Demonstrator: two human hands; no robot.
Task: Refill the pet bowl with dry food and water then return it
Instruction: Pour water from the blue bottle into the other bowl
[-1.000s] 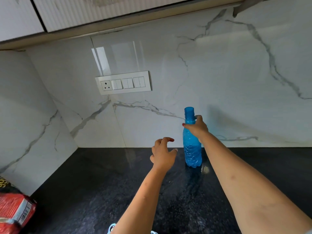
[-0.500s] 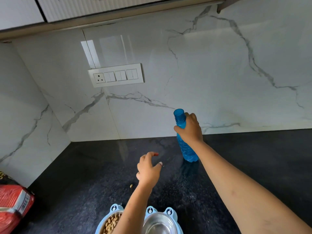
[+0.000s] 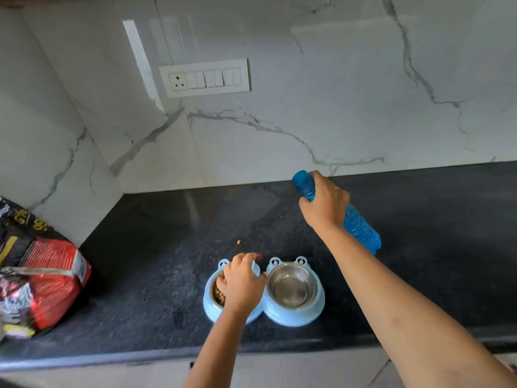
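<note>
A light-blue double pet bowl (image 3: 296, 317) stands on the black counter near its front edge. Its left cup holds brown kibble (image 3: 219, 294), mostly covered by my left hand (image 3: 242, 281), which rests over that cup with fingers curled on the holder's rim. The right steel cup (image 3: 291, 285) looks empty and dry. My right hand (image 3: 326, 203) grips a blue plastic water bottle (image 3: 361, 231) near its neck. The bottle is lifted and tilted, capped top toward the wall and to the left, above and behind the bowl.
A red and black pet food bag (image 3: 42, 278) lies at the left end of the counter (image 3: 156, 247). One loose kibble piece (image 3: 238, 241) lies behind the bowl. A white switch panel (image 3: 205, 77) is on the marble wall. The counter's front edge runs below the bowl.
My view has tipped down, bringing the bowl into sight. My right hand lifted the bottle off the counter and tilted it. My left hand dropped back onto the left cup.
</note>
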